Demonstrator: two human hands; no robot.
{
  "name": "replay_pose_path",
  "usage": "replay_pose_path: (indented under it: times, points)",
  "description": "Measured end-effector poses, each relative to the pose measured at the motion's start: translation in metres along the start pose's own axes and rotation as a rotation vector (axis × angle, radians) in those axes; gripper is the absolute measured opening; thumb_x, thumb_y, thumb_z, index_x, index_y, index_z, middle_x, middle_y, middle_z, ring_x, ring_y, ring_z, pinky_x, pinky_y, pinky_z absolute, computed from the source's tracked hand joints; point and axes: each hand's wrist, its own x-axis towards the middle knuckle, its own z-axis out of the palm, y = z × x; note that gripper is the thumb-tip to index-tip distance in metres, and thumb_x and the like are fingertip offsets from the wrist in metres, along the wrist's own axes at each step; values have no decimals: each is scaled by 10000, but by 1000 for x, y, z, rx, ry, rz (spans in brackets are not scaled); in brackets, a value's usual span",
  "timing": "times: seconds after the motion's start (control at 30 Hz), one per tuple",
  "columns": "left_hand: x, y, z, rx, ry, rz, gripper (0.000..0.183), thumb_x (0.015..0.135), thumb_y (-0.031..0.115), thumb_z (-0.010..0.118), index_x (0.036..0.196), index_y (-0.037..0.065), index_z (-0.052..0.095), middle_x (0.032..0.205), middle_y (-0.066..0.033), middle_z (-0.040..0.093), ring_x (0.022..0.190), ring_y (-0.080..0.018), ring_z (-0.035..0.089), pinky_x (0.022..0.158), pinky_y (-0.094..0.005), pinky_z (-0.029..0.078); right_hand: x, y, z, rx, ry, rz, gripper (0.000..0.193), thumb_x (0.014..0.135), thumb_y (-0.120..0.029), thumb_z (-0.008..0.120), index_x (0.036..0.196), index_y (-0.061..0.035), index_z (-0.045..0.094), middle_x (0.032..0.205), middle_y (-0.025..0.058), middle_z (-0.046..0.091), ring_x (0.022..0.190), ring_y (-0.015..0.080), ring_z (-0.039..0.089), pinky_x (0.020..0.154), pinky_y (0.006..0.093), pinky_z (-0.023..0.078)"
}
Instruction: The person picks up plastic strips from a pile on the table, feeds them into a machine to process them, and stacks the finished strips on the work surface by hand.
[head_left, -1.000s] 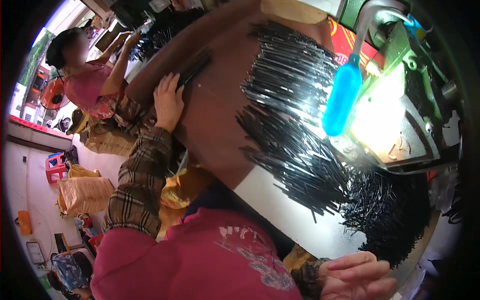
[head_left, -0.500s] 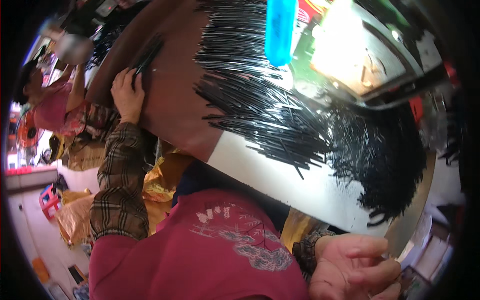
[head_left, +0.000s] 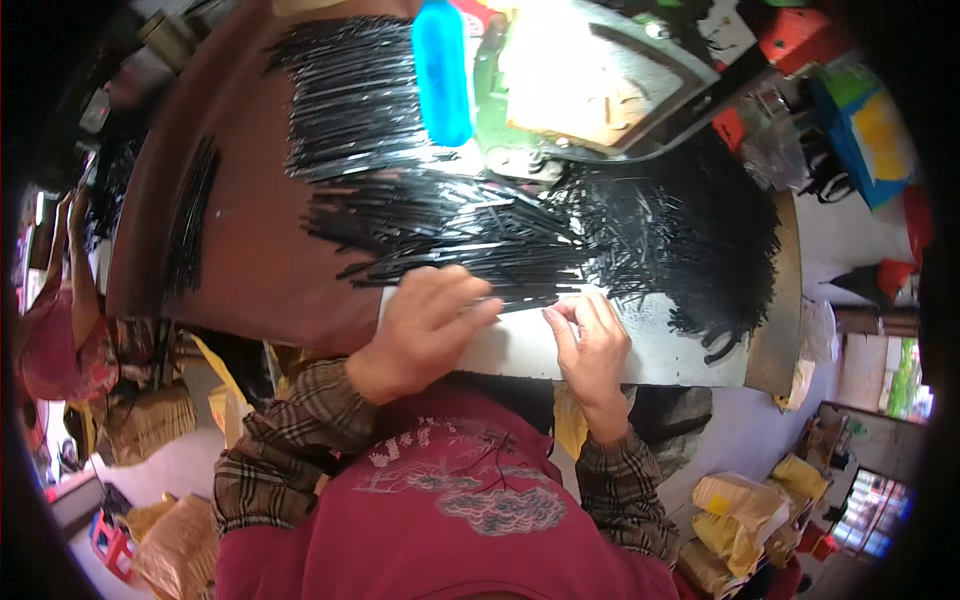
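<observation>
Your right hand [head_left: 594, 345] is pinching a strip [head_left: 528, 303], seemingly to steady it.
It is reaching toward your curling left hand [head_left: 425, 325], whose grip I cannot tell; the pile [head_left: 440, 222] is lying just beyond, probably for easy reach.

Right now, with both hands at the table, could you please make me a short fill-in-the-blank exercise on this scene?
1. The thin strips piled before the person are ____.
2. The long rounded object near the picture's top edge is ____.
3. The right hand is ____ from the brown covering than the left hand.

Missing words: black; blue; farther.
</observation>
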Motion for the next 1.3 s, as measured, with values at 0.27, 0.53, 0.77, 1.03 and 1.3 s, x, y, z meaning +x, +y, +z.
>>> replay_pose_path:
  times: [0.27, 0.53, 0.77, 1.03, 1.3]
  points:
    - [35, -16, 34, 25, -151, 118, 371, 713, 32, 596, 1074, 83, 662, 973, -75, 634, 1016, -244, 595, 872, -389, 460, 20, -8, -6, -8, 120, -115, 118, 786, -114, 718, 820, -70, 614, 804, 62, 604, 673, 235, 613, 568, 337, 489]
    - [45, -15, 20, -197, 68, -234, 225, 745, -71, 695, 947, 29, 689, 812, -104, 630, 708, -246, 612, 627, -300, 490, 79, 13, -24, -44, 210, 106, 133, 801, -144, 713, 903, -86, 649, 867, 61, 629, 710, 210, 645, 619, 326, 522]
    - [43, -20, 7, -328, 200, -465, 167, 777, -58, 689, 932, 4, 695, 808, -90, 649, 727, -141, 625, 661, -245, 487, 116, 37, -25, -222, 304, -65, 139, 766, -131, 720, 882, -109, 645, 886, 35, 594, 832, 221, 631, 680, 335, 528]
    - [47, -22, 15, -377, 153, -523, 137, 800, -60, 683, 929, -15, 682, 831, -60, 634, 737, -100, 609, 654, -220, 480, 141, 51, -14, -358, 222, -88, 123, 720, -142, 721, 814, -85, 667, 879, 52, 607, 817, 238, 629, 656, 361, 538]
    - [56, -21, 17, -740, 91, -765, 106, 863, -43, 648, 967, -22, 654, 842, 11, 602, 704, -17, 537, 577, -159, 424, 140, 52, -18, -401, 182, -37, 119, 719, -199, 725, 769, -108, 667, 806, 48, 616, 799, 241, 625, 660, 376, 524]
